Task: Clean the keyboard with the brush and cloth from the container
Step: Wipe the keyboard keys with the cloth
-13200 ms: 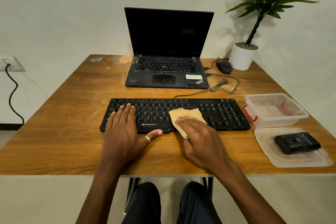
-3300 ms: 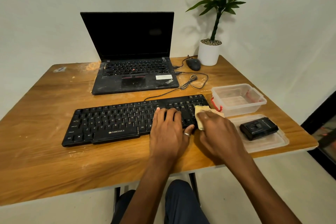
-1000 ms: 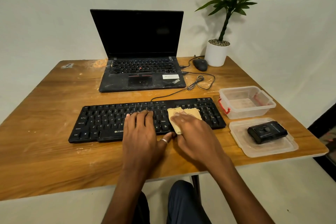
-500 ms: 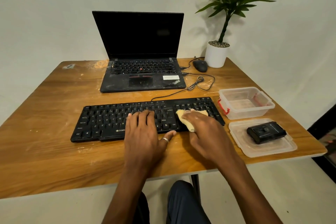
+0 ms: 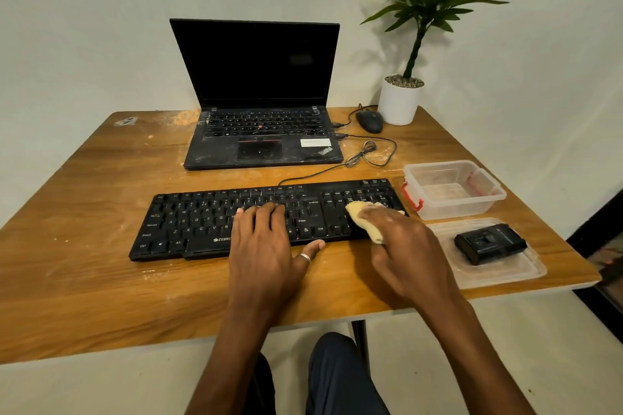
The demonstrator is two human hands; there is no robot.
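- Pressing a yellow cloth [image 5: 362, 216] onto the right end of the black keyboard [image 5: 202, 219], the right grip [image 5: 404, 246] has its fingers curled over the cloth, clamped on it.
- Left grip [image 5: 266, 246] lies flat on the middle keys, fingers straight and holding nothing, thumb at the keyboard's front edge.
- Keyboard lies across the wooden counter [image 5: 84, 280], in front of an open laptop [image 5: 259, 141].
- Clear container [image 5: 495, 190] stands just right of the keyboard; its lid [image 5: 499, 269] lies nearer the person, carrying the black brush [image 5: 488, 242].
- Mouse [image 5: 369, 121] and potted plant [image 5: 399, 101] sit at the far right corner.
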